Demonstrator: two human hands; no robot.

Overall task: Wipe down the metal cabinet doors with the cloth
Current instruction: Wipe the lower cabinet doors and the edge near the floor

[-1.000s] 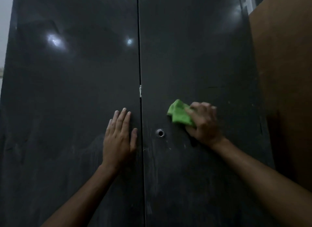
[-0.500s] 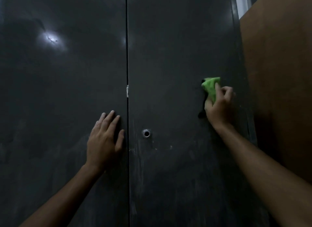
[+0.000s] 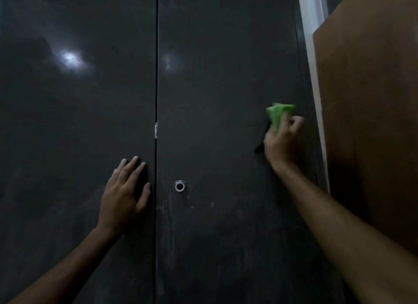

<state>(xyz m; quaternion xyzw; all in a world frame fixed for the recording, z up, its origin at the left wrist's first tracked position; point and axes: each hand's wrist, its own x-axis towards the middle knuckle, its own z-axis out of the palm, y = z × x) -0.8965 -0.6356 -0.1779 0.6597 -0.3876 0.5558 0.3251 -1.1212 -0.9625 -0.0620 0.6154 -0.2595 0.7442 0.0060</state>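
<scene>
Two tall dark metal doors fill nearly the whole view, their long axes running upright. The left door (image 3: 74,134) and the right door (image 3: 226,88) meet at a thin vertical seam just left of centre. Both faces are glossy, with pale light glare high on each and faint streaks and smudges across the lower parts.

To the right of the right door's outer edge stands a narrow pale strip (image 3: 313,61), and beyond it a large brown board (image 3: 371,122) leans in, crowding that side. The right door offers broad bare surface above, below and to the left of the wiping spot; to the right the door's edge is close.

The right hand (image 3: 281,140) is up near that outer edge, fingers curled and clamped on a bunched green cloth (image 3: 279,114), which sticks out above the fingers and sits against the door face. The hand is blurred.

The left hand (image 3: 125,196) lies flat on the left door just beside the seam, fingers straight, apart and pointing up, palm against the metal.

A small round metal-rimmed hole (image 3: 180,186) sits low on the right door near the seam, well apart from the cloth. A small pale latch piece (image 3: 156,130) shows in the seam above it.
</scene>
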